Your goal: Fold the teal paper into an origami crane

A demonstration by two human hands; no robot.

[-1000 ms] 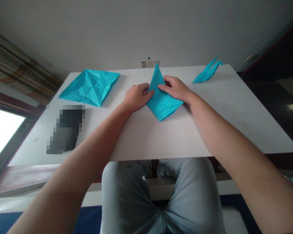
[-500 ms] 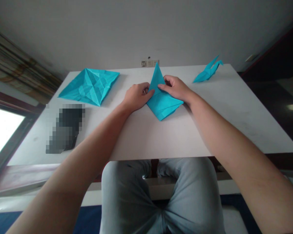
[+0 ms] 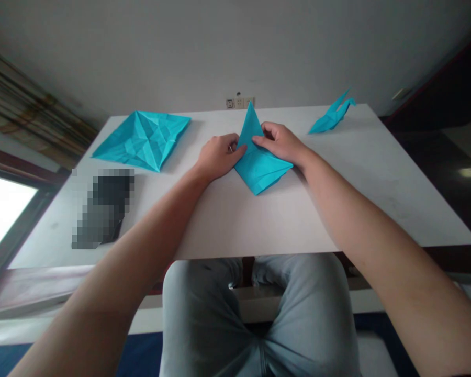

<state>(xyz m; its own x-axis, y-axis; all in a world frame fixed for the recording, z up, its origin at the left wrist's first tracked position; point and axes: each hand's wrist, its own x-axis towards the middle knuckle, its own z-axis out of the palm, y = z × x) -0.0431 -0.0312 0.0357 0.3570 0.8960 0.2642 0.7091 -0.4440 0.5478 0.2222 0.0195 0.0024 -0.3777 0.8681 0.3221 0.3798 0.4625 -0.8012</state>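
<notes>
A folded sheet of turquoise origami paper (image 3: 261, 166) is held between both hands above the middle of the table, its narrow point rising toward the wall and a wider flap spreading to the right. My left hand (image 3: 220, 156) grips its left edge, thumb on top and the other fingers curled behind. On the opposite edge, my right hand (image 3: 280, 140) pinches the paper with its thumb in front; some fingertips are hidden behind the sheet. To the right stands a finished turquoise paper crane (image 3: 332, 117). A creased, unfolded turquoise sheet (image 3: 147, 140) lies at the left.
The white table (image 3: 377, 204) has its front edge close to my knees. A dark, pixelated object (image 3: 105, 207) lies on it near my left forearm. Wall sockets (image 3: 239, 103) show behind the table, and a curtain (image 3: 31, 110) hangs at the left.
Both hands keep the same grip on the folded origami paper. The whole view has shifted very slightly; nothing else visibly differs.
</notes>
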